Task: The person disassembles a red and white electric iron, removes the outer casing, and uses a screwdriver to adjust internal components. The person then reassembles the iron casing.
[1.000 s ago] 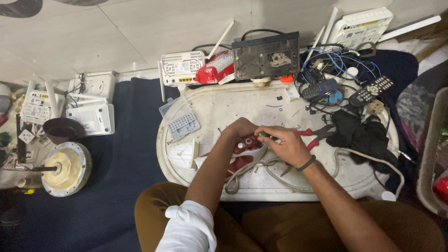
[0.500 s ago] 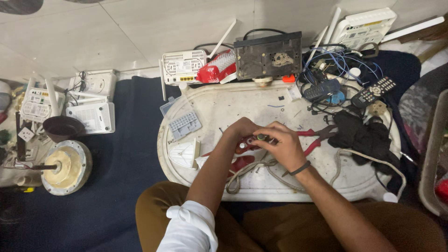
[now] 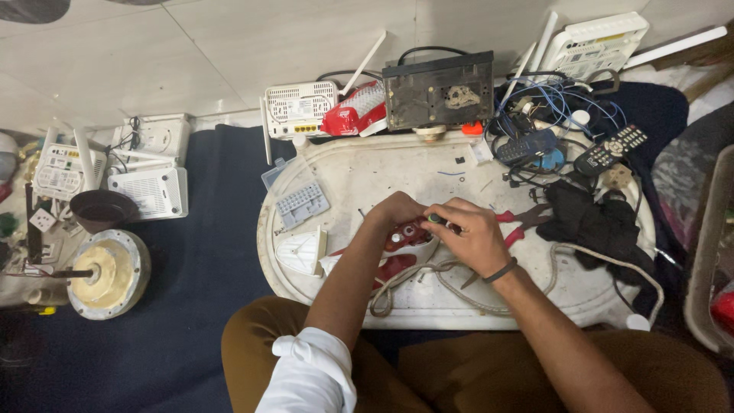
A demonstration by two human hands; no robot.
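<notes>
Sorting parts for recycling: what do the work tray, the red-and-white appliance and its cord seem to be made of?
Tray: likely plastic, matte off-white, scuffed and stained. Appliance under both hands: glossy red and white moulded plastic, apparently. Cord: looks fabric-braided, pale and dull, lying in limp loops.

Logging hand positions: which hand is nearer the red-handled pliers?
Right. The right hand lies just left of the red-handled pliers; the left hand sits farther left, beyond the right.

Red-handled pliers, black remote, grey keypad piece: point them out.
red-handled pliers [image 3: 526, 222], head view, on a red handle.
black remote [image 3: 612, 149], head view, on its button face.
grey keypad piece [image 3: 302, 205], head view, on its middle.
</notes>
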